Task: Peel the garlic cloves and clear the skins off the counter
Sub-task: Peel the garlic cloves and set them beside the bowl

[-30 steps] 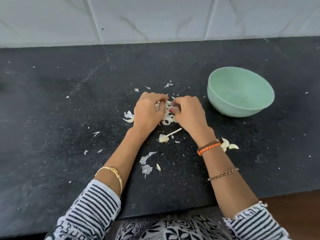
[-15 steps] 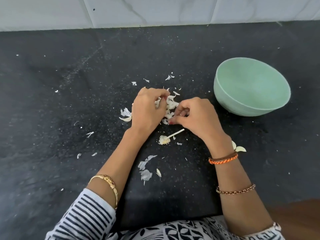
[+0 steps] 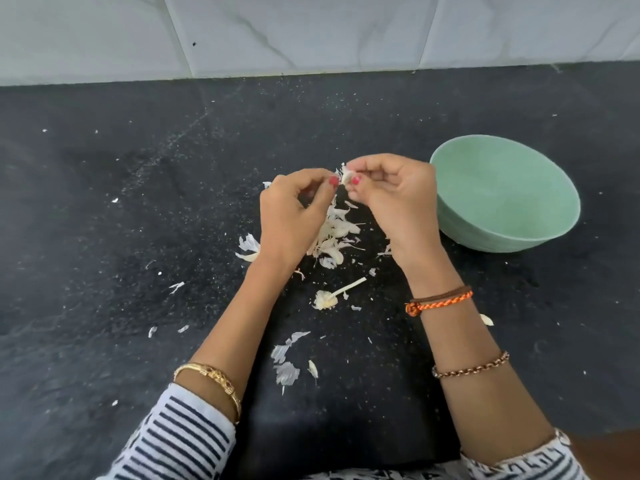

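Two hands were raised over the counter [image 3: 104, 209]: the left hand [image 3: 294, 216] and the right hand [image 3: 398, 199] both pinched one clove [image 3: 346, 175] between their fingertips. Under them lay one pile of skins [image 3: 334, 237], and one green bowl [image 3: 502, 195] stood just right of the right hand.

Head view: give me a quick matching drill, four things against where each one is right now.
1. garlic clove
2. green bowl
3. garlic stem
4. skin pile

A. on the counter between the forearms
B. pinched between both hands' fingertips
C. under the raised hands
D. right of the right hand

Pairs: 1-B, 2-D, 3-A, 4-C
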{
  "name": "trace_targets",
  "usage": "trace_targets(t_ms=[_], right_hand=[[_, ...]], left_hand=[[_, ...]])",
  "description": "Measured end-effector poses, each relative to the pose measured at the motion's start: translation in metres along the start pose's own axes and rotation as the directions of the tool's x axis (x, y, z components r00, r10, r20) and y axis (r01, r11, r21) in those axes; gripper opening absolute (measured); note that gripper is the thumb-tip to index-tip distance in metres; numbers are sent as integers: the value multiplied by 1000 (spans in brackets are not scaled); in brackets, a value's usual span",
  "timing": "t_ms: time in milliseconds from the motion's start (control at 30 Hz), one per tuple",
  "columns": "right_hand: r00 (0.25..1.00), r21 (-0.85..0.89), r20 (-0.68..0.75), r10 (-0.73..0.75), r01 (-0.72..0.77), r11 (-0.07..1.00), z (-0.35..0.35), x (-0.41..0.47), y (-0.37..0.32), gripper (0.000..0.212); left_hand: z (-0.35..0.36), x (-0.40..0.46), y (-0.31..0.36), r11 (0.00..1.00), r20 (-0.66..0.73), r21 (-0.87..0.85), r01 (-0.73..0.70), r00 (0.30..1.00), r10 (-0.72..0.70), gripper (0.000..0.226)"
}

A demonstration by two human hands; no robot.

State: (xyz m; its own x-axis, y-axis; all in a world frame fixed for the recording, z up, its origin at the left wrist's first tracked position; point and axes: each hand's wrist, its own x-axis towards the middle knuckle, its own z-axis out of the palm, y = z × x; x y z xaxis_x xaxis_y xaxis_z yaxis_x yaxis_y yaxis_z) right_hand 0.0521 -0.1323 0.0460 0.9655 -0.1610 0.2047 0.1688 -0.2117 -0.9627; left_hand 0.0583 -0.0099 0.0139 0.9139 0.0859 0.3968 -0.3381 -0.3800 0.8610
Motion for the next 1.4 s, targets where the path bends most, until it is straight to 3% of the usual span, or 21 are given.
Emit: trace_targets(t_ms=[200, 367, 567, 767, 933, 1067, 1133, 1200, 1300, 1400], right_hand=[[987, -199, -70, -145, 129, 971, 12, -6, 22, 18], [968, -271, -102, -229, 194, 943, 9, -7, 27, 16], [989, -167, -41, -140, 131, 977, 6, -7, 31, 13], [977, -206, -73, -199, 181, 962, 8, -7, 32, 12], [984, -315, -132, -116, 69, 947, 3, -5, 34, 11], [997, -499, -69, -33, -6, 867, 1, -5, 35, 23], [997, -464, -53, -49, 19, 886, 4, -7, 30, 26], [1000, -313, -3, -5, 4, 950, 5, -8, 23, 18], [972, -52, 130, 196, -190, 980, 5, -10, 17, 14], [943, 105, 152, 296, -313, 944, 4, -11, 14, 11]], left_hand=[[5, -7, -7, 977, 14, -195, 91, 996, -90, 11], [9, -7, -9, 980, -8, -189, 67, 998, -70, 10], [10, -5, -16, 997, -11, -70, -31, 999, 30, 12], [12, -6, -20, 978, -94, 84, -191, 976, 199, 27], [12, -5, -18, 992, -81, 96, -85, 992, 93, 23], [6, -1, -21, 999, -107, 37, 1, 994, 3, 19], [7, -2, -19, 1000, -108, 16, 0, 994, 1, 14], [9, -4, -16, 1000, -97, -7, 15, 995, -16, 12], [9, -4, -16, 1000, -57, -27, 7, 998, -9, 11], [10, -4, -19, 999, -37, -36, -8, 999, 6, 10]])
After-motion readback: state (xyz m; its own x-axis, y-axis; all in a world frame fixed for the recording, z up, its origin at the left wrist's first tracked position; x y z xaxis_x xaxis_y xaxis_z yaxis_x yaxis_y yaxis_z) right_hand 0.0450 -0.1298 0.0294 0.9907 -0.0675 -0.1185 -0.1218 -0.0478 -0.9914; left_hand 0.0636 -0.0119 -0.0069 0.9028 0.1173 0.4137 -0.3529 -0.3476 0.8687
